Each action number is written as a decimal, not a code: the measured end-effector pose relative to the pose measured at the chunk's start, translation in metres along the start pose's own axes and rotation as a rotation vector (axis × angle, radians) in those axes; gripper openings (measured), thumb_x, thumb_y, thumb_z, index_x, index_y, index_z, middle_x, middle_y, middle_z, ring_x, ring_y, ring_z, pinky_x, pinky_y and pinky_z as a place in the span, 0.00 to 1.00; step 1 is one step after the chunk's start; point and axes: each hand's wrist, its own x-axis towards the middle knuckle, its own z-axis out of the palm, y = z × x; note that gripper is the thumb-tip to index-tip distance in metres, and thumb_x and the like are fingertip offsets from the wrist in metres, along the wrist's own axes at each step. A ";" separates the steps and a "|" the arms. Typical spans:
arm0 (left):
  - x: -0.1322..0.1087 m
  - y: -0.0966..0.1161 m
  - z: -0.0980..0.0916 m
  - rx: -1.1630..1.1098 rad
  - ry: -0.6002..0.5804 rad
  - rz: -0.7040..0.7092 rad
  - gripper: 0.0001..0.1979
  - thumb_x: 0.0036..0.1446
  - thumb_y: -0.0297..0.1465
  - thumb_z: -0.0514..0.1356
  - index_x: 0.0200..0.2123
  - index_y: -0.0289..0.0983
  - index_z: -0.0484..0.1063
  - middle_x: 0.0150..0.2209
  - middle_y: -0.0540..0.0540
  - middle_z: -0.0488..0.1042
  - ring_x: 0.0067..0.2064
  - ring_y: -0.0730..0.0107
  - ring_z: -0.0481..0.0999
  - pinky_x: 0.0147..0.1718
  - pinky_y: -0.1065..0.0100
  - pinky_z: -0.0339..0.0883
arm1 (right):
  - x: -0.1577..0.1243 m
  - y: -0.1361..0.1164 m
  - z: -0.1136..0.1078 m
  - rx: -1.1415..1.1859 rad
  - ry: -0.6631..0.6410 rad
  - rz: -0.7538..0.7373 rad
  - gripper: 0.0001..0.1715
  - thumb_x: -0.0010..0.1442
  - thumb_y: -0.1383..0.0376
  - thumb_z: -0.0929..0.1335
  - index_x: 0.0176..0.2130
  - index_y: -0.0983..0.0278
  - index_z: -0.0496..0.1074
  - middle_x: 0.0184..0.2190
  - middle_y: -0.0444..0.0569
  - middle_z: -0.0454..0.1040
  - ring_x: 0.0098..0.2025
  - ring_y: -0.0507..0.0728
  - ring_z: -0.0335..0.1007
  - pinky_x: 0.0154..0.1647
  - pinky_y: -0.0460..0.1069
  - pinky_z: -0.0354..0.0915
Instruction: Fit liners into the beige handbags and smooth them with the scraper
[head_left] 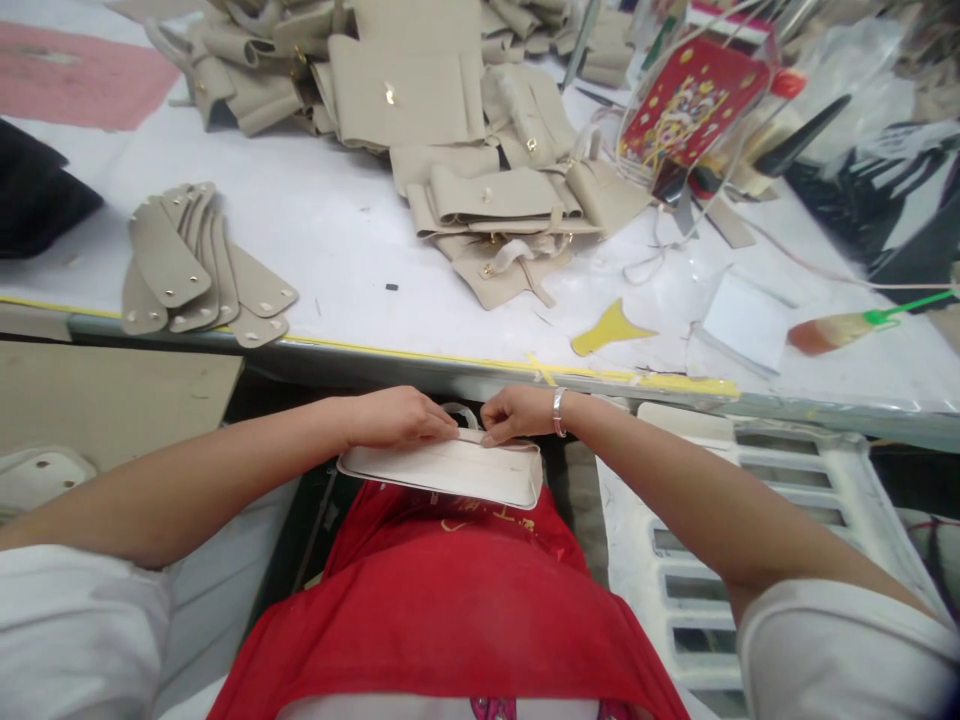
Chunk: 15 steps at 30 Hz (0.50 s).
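Note:
A cream-coloured, box-like leather piece (450, 474) rests on my lap over the red apron, just below the table's edge. My left hand (401, 417) lies along its upper rim, fingers together and pressed on the leather. At the rim's right part, my right hand (517, 414) has its fingers curled in and its thumb against the leather; a silver bracelet circles that wrist. Between the two hands a small pale loop (461, 412) rises behind the piece. The fingertips of both hands are partly hidden.
On the white table (330, 250) lie beige straps (202, 265), heaped beige leather pieces (405, 90), a yellow scrap (611, 328), a red box (694, 100) and a glue bottle (832, 332). A white slatted crate (697, 570) stands at my right, a board (112, 400) at my left.

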 end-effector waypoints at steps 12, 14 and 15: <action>-0.032 -0.013 0.001 -0.053 0.027 -0.030 0.15 0.58 0.26 0.52 0.45 0.42 0.73 0.47 0.46 0.74 0.44 0.69 0.74 0.41 0.76 0.64 | 0.062 -0.015 -0.007 0.089 -0.187 -0.124 0.22 0.48 0.51 0.69 0.23 0.67 0.63 0.18 0.37 0.55 0.23 0.46 0.49 0.26 0.44 0.49; -0.039 -0.014 0.001 -0.057 0.044 -0.036 0.15 0.58 0.26 0.51 0.45 0.42 0.73 0.46 0.46 0.74 0.44 0.70 0.75 0.41 0.76 0.64 | 0.070 -0.023 -0.008 0.071 -0.190 -0.144 0.21 0.49 0.52 0.69 0.22 0.67 0.63 0.18 0.37 0.56 0.23 0.46 0.49 0.26 0.44 0.49; -0.045 -0.015 0.000 -0.048 0.043 -0.043 0.15 0.59 0.27 0.51 0.45 0.41 0.73 0.47 0.46 0.74 0.44 0.70 0.75 0.41 0.76 0.64 | 0.074 -0.027 -0.008 0.060 -0.189 -0.153 0.21 0.49 0.52 0.68 0.22 0.67 0.63 0.18 0.37 0.56 0.23 0.46 0.49 0.26 0.44 0.49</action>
